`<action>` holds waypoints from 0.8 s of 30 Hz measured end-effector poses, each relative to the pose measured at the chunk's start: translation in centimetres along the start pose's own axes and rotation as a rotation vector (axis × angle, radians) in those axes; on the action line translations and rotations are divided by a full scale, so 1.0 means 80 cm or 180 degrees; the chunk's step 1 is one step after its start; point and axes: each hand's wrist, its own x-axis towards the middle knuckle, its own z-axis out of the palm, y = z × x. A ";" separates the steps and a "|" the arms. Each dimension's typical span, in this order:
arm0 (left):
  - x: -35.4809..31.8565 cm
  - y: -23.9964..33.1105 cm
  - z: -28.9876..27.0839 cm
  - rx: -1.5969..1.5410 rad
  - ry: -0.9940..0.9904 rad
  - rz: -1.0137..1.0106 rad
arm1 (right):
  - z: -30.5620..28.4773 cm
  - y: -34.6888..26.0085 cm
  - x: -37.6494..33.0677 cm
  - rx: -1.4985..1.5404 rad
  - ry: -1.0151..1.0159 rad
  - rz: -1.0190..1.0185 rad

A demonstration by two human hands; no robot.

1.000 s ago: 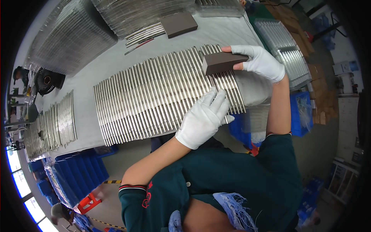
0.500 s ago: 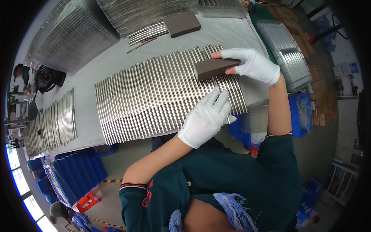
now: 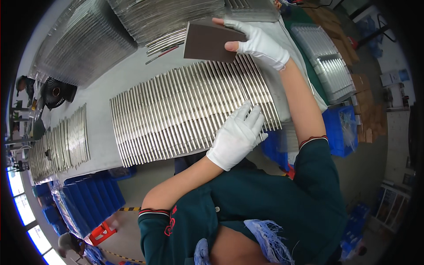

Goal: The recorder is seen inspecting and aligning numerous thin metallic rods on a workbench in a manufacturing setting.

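At twelve o'clock of the metal rods point(image 3: 176, 110), the right hand point(image 3: 263, 46) clamps the brown block point(image 3: 205, 43) by its three o'clock end, while the left hand point(image 3: 235, 138), fingers extended, lies at four o'clock, apparently to steady them

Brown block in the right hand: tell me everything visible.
The block is rectangular, dark brown and matte, its material unclear, with a paler left edge. Its broad face is toward the camera. The right hand grips its right end, the thumb over that face. It is by the far ends of the rods; whether anything beneath touches it is unclear.
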 end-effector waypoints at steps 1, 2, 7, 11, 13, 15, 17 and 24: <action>-0.001 0.002 0.001 0.0037 -0.0068 -0.0009 | 0.003 0.012 0.010 -0.0339 -0.0093 0.0128; 0.000 0.004 -0.001 0.0023 -0.0069 0.0015 | 0.004 0.024 0.015 -0.0349 -0.0070 0.0139; -0.001 0.004 -0.002 -0.0272 -0.0177 -0.0136 | 0.008 0.060 0.025 -0.0401 -0.0199 0.0169; 0.001 0.002 0.005 -0.0102 -0.0231 -0.0033 | 0.002 0.065 0.025 -0.0125 -0.0269 0.0208; 0.004 0.001 0.004 -0.0142 -0.0257 -0.0001 | 0.001 0.064 0.025 -0.0099 -0.0275 0.0263; 0.008 0.002 0.007 -0.0119 -0.0233 -0.0002 | 0.001 0.061 0.025 -0.0072 -0.0288 0.0310; 0.010 0.002 0.013 -0.0089 -0.0206 -0.0008 | 0.002 0.059 0.024 -0.0078 -0.0296 0.0287; 0.005 0.002 0.023 0.0459 -0.0151 0.0221 | -0.010 0.049 0.005 0.0191 0.0415 0.0043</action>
